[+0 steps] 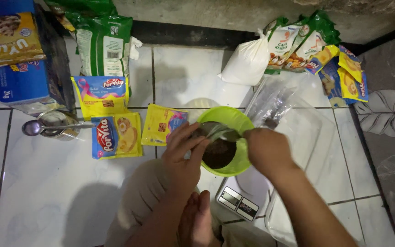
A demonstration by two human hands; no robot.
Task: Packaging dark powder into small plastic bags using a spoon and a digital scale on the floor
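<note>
Centrally, a green bowl (241,120) sat on a white scale (245,196) on the tiled floor (46,183), holding dark powder (219,153). Left hand (184,151): fingers closed on a clear bag (216,130) at the rim, apparently steadying it over the bowl. Right hand (267,148): grip closed on the bag's other side, tilting it inward. Nearby: yellow sachets (161,123), green packets (104,43), a white sack (248,61), and a spoon (35,128) across a tin (53,120).

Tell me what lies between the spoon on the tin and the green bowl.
In the head view, two flat sachets: a blue-and-yellow sachet and a yellow sachet lie on the floor tiles between the spoon and green bowl.
</note>
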